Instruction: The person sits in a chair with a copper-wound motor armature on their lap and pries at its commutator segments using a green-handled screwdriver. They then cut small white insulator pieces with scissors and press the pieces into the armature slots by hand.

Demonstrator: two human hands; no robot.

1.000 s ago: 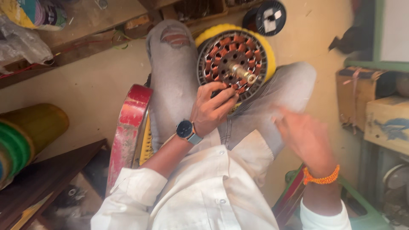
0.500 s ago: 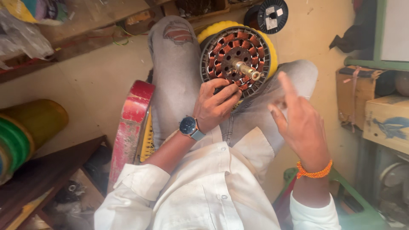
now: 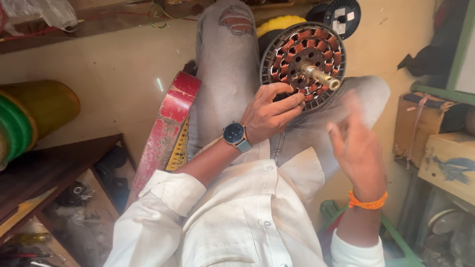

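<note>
- A black wire spool (image 3: 342, 16) sits on the floor at the top of view, beyond the winding; small white square labels are stuck on its round face.
- To my right a brown cardboard box (image 3: 414, 129) stands tied with a pale string; what is in it is hidden.
- Just in front of it is a lighter box (image 3: 449, 160) with a blue printed mark on its side; its contents cannot be seen either.
- At far left a yellow and green roll (image 3: 29, 116) lies on its side above a dark wooden shelf (image 3: 54, 165).
- A clear plastic bag (image 3: 42, 11) lies at the top left, its contents unclear.
- The round motor stator (image 3: 303, 65), ringed with copper coils and with a brass shaft sticking out of its middle, rests on my lap against my grey jeans (image 3: 222, 84).
- My left hand (image 3: 271, 112), watch on the wrist, has its grip curled on the stator's lower left edge, fingertips pressing at the coils.
- My right hand (image 3: 357, 151), with an orange thread at the wrist, hangs apart from the stator, fingers spread and blurred, holding nothing.
- A red worn stool edge (image 3: 168, 129) is beside my left leg.
</note>
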